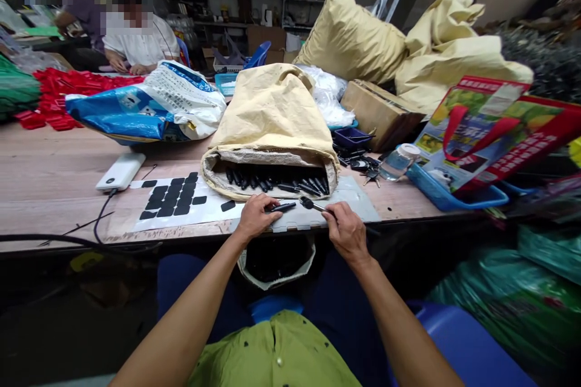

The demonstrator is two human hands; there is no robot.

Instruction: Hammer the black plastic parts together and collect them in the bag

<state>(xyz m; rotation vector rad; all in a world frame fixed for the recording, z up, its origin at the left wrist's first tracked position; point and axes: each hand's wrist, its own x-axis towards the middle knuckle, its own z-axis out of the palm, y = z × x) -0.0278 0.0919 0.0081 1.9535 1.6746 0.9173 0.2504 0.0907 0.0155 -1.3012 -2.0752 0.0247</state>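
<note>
My left hand (258, 216) is closed on a slim black pen-like piece (284, 207) at the table's front edge. In my right hand (347, 228) is a thin tool (313, 205) with a metallic shaft and a dark rounded end, which points toward the black piece; its exact kind I cannot make out. Just beyond both hands lies a cream cloth sack (276, 109), its mouth facing me, with several similar black pieces (290, 187) inside. A grey-white board (354, 199) lies under my hands. To the left is a white sheet (157, 224) bearing several black rounded pads (172, 196).
A white power bank (120, 171) with a cable and a blue-white bag (149, 106) are on the left. Keys (371, 176), a jar (399, 161) and a blue tray (458, 196) stand right. An open container (276, 281) is below the edge. Two people (140, 42) sit far left.
</note>
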